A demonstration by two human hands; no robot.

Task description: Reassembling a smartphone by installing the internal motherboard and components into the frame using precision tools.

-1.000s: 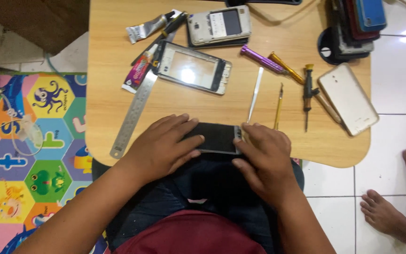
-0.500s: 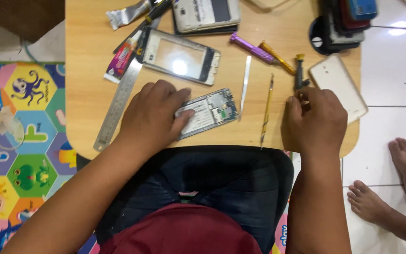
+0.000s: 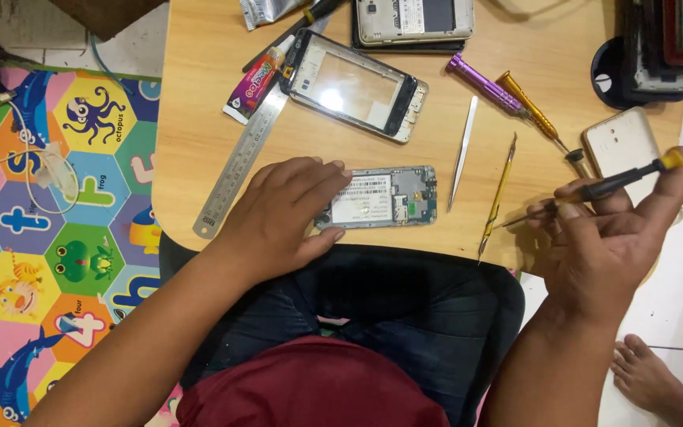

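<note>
change: right hand [image 3: 606, 237] was down among the tools half a second ago; now lifted off the table edge with a black screwdriver [image 3: 594, 190] pinched in its fingers, yellow cap up.
meaning: looks like screw work on the phone comes next, my read only.
phone: opened phone body [image 3: 381, 198], circuit side up, near the front edge of the table [image 3: 199, 134].
left hand [image 3: 282, 213]: fingers spread, pressing flat on the phone's left end, pinning it.
landmark: steel ruler [image 3: 243, 162] left of the phone; empty screen frame [image 3: 353, 85] behind it; tweezers [image 3: 462, 154] just right.
containers: round black holder [image 3: 614, 79], far right of phone, stacked with phones or cases; can't tell which.
</note>
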